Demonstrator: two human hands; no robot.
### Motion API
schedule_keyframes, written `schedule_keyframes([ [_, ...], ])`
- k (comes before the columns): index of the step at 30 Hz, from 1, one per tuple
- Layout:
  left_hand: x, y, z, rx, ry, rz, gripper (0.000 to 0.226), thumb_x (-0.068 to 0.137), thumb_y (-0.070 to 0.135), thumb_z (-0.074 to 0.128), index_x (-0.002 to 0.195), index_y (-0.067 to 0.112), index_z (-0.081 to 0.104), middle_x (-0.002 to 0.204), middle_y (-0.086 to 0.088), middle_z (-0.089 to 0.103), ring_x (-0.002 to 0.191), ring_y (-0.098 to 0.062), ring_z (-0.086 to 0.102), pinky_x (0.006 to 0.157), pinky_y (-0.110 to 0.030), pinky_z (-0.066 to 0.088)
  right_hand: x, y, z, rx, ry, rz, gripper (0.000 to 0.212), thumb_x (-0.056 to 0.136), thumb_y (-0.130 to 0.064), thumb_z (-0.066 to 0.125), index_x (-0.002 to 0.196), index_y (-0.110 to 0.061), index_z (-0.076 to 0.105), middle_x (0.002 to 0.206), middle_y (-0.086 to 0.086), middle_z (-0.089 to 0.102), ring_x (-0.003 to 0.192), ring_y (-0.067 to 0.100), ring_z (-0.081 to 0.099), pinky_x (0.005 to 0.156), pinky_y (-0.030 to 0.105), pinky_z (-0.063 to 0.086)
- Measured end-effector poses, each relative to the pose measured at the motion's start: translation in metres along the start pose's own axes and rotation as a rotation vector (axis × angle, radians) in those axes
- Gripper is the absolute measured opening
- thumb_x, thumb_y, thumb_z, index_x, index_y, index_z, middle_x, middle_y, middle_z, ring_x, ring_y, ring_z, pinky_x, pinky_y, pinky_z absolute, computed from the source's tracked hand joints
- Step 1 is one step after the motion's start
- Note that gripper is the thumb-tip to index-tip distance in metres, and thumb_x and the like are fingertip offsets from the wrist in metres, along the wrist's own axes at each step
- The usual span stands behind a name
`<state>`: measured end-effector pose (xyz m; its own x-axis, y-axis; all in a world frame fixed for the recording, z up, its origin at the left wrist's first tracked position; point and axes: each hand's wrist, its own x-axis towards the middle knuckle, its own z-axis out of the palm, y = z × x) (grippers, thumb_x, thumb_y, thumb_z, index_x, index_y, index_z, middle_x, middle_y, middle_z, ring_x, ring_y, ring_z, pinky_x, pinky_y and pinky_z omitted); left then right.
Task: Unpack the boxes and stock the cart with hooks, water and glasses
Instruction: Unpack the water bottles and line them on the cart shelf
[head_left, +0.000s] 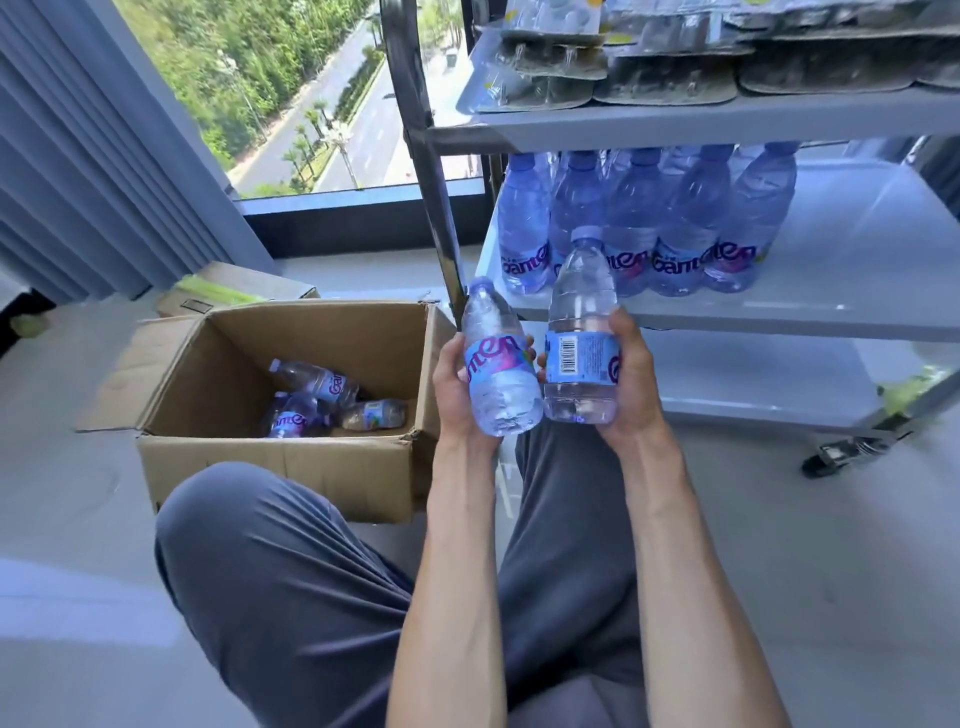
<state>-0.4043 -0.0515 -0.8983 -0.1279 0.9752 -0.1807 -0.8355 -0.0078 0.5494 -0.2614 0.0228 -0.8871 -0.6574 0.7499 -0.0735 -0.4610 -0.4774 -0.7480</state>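
So each hand has a water bottle right now. The left hand (457, 387) has its grip curled around a bottle (498, 364) that tilts a bit to the left, label facing up. The right hand (631, 379) has its grip wrapped around a second bottle (582, 332) held upright, barcode side showing. The two bottles touch low down, just in front of the cart (779, 317).

The cart's middle shelf already carries a cluster of bottles (644, 223) standing at its left end. The top shelf holds stacked blister packs (675, 62); can't tell what's inside them.

On the floor to the left sits an open cardboard box (291, 384) with a few bottles (322, 400) lying on their sides at the bottom. Another flat box (234, 291) sits behind it, near the window.
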Motion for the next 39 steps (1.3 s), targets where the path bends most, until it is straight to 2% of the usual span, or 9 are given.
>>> schedule_keyframes([
  [6,0.006,-0.003,0.003,0.001,0.093,0.062,0.052,0.085,0.051,0.044,0.098,0.002,0.057,0.084,-0.014,0.059,0.08,-0.028,0.055,0.071,-0.035,0.05,-0.001,0.0,-0.011,-0.048,0.051,0.018,0.044,0.088,-0.046,0.054,0.094,-0.009,0.075,0.089,0.018,0.072,0.077,0.029,0.069,0.072,0.037,0.057],
  [10,0.013,-0.009,0.003,0.042,0.13,0.085,0.04,0.082,0.035,0.061,0.104,0.003,0.065,0.094,-0.016,0.064,0.083,-0.028,0.064,0.078,-0.037,0.055,-0.002,-0.01,-0.022,-0.259,0.246,-0.054,0.046,0.068,-0.043,0.077,0.098,-0.01,0.065,0.095,0.019,0.071,0.082,0.031,0.069,0.076,0.044,0.057],
  [14,0.027,-0.022,0.013,0.284,0.289,0.2,0.066,0.078,0.038,0.074,0.127,-0.003,0.058,0.12,-0.029,0.063,0.106,-0.042,0.061,0.098,-0.054,0.049,-0.007,-0.02,-0.039,-0.555,0.433,-0.185,0.051,0.056,-0.047,0.088,0.091,-0.021,0.059,0.091,0.007,0.074,0.081,0.026,0.073,0.073,0.042,0.06],
  [18,0.046,-0.033,0.035,0.551,0.492,0.374,0.071,0.058,0.046,0.085,0.112,0.009,0.056,0.093,-0.009,0.072,0.079,-0.021,0.071,0.064,-0.035,0.056,-0.005,-0.035,-0.064,-0.727,0.643,-0.274,0.052,0.065,-0.035,0.088,0.104,-0.018,0.057,0.095,0.005,0.071,0.087,0.025,0.069,0.08,0.045,0.057],
  [21,0.066,-0.047,0.055,0.673,0.516,0.434,0.067,0.055,0.047,0.085,0.107,0.017,0.056,0.1,-0.011,0.07,0.081,-0.019,0.071,0.07,-0.035,0.058,-0.002,-0.055,-0.082,-0.767,0.81,-0.421,0.049,0.067,-0.032,0.087,0.102,-0.02,0.056,0.091,-0.007,0.068,0.089,0.022,0.066,0.077,0.033,0.052],
  [24,0.085,-0.063,0.07,0.825,0.574,0.49,0.054,0.065,0.041,0.084,0.108,0.019,0.06,0.097,0.0,0.071,0.085,-0.016,0.07,0.082,-0.043,0.058,0.003,-0.078,-0.098,-0.817,0.944,-0.538,0.056,0.065,-0.036,0.086,0.109,-0.018,0.057,0.1,-0.004,0.068,0.093,0.024,0.063,0.079,0.035,0.051],
  [29,0.107,-0.085,0.104,0.942,0.509,0.644,0.047,0.073,0.029,0.082,0.116,0.026,0.061,0.109,0.01,0.069,0.102,-0.009,0.065,0.092,-0.036,0.052,0.027,-0.107,-0.108,-0.765,1.003,-0.69,0.058,0.065,-0.029,0.087,0.111,-0.011,0.057,0.106,0.007,0.066,0.095,0.026,0.063,0.083,0.04,0.052],
  [34,0.126,-0.088,0.131,0.956,0.445,0.695,0.046,0.076,0.025,0.082,0.116,0.02,0.059,0.108,0.007,0.068,0.096,-0.006,0.066,0.088,-0.032,0.054,0.052,-0.12,-0.112,-0.85,1.039,-0.679,0.058,0.063,-0.022,0.088,0.111,-0.011,0.059,0.105,0.002,0.063,0.095,0.023,0.058,0.074,0.021,0.04],
  [39,0.136,-0.094,0.13,0.998,0.432,0.722,0.049,0.078,0.026,0.081,0.118,0.018,0.056,0.111,0.002,0.066,0.1,-0.013,0.065,0.089,-0.039,0.054,0.06,-0.118,-0.121,-0.802,1.036,-0.67,0.057,0.064,-0.024,0.088,0.112,-0.014,0.059,0.105,-0.001,0.064,0.095,0.02,0.061,0.082,0.03,0.051],
])
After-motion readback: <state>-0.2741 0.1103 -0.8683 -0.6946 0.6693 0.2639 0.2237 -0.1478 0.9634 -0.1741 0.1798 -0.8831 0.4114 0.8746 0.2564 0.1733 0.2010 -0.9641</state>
